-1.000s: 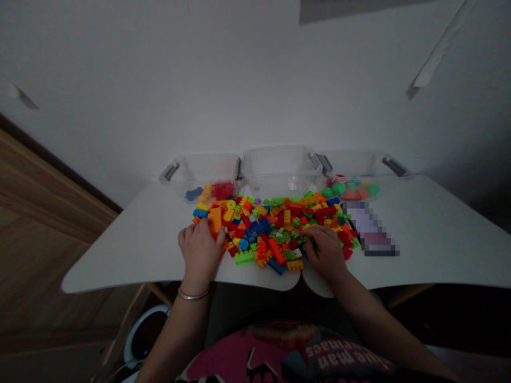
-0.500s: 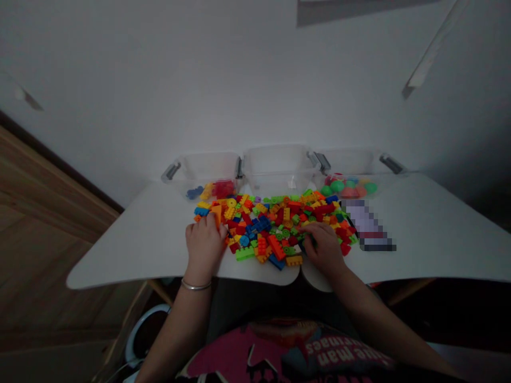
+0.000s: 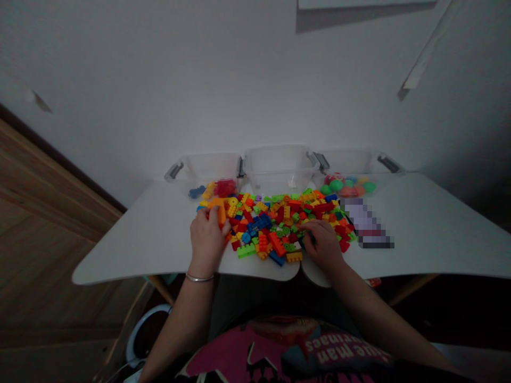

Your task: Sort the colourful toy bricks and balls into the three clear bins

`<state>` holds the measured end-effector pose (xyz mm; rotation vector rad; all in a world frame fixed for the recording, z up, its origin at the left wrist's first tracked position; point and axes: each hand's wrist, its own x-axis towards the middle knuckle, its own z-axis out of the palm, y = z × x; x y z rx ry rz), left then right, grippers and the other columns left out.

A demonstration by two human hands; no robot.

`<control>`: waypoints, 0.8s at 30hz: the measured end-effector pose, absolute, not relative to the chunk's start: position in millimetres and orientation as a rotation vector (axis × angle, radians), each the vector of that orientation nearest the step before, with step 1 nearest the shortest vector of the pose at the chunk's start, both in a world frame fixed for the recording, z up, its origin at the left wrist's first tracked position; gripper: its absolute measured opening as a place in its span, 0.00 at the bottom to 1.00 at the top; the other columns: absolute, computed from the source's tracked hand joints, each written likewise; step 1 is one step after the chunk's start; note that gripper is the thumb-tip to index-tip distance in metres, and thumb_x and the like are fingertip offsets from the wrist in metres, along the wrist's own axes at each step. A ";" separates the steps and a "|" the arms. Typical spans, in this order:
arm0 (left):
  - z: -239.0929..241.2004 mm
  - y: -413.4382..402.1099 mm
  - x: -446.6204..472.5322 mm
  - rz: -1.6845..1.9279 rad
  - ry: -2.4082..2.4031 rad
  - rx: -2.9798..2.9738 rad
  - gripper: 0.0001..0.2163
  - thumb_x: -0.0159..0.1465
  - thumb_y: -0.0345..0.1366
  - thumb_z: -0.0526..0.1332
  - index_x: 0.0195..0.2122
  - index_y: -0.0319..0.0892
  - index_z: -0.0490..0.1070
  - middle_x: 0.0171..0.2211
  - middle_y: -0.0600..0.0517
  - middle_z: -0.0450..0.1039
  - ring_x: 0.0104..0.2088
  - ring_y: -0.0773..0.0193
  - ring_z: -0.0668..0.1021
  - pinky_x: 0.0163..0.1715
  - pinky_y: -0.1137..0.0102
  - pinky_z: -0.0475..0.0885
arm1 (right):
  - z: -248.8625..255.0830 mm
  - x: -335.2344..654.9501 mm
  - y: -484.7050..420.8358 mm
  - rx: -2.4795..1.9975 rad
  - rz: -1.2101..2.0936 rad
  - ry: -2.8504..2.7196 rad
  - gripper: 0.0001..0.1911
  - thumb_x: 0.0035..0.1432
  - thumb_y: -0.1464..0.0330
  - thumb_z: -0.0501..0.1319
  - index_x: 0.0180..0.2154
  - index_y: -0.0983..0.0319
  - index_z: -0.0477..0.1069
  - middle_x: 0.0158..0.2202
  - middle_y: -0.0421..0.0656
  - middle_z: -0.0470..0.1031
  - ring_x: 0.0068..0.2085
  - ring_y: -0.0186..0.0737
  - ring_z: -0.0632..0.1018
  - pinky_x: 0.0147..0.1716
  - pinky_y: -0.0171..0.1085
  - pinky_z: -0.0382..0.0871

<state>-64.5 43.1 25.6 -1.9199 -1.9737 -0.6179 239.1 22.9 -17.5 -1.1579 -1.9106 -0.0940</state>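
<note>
A heap of small coloured building bricks lies on the white table. At the heap's left edge my left hand is closed round an orange brick, which sticks out above its fingers. My right hand rests curled on the heap's right front part; what its fingers pinch is too small to name. A metal bangle circles my left wrist.
Three clear plastic tubs stand in a row at the table's back: the left tub holds a few blue, yellow and red bricks, the middle tub looks bare, the right tub holds coloured balls. A wooden panel is at left.
My left hand has moved forward, towards the left tub, carrying the orange brick. My right hand has stayed in nearly the same spot on the heap.
</note>
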 end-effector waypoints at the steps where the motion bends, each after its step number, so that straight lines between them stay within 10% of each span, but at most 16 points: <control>1: 25.1 44.4 -65.7 -0.659 -1.970 -1.935 0.21 0.64 0.43 0.55 0.56 0.38 0.66 0.48 0.39 0.64 0.44 0.49 0.73 0.43 0.59 0.71 | -17.3 239.1 22.8 -1.162 -0.089 -1.909 0.12 0.56 0.74 0.55 0.40 0.59 0.73 0.36 0.44 0.78 0.42 0.46 0.76 0.45 0.47 0.70; 12: 22.8 57.3 -87.1 -1.293 -2.000 -1.996 0.21 0.63 0.40 0.56 0.56 0.37 0.64 0.51 0.40 0.61 0.54 0.53 0.69 0.58 0.59 0.65 | -18.6 238.5 22.0 -1.167 -0.108 -1.913 0.12 0.57 0.75 0.55 0.40 0.59 0.73 0.37 0.45 0.78 0.42 0.46 0.76 0.45 0.47 0.69; 24: 39.4 32.3 -40.9 -2.013 -2.000 -2.092 0.17 0.66 0.45 0.51 0.50 0.42 0.65 0.51 0.45 0.70 0.50 0.58 0.74 0.50 0.64 0.71 | -13.3 236.6 22.8 -1.254 -0.219 -1.899 0.13 0.57 0.73 0.56 0.43 0.60 0.71 0.41 0.47 0.77 0.45 0.49 0.75 0.48 0.49 0.66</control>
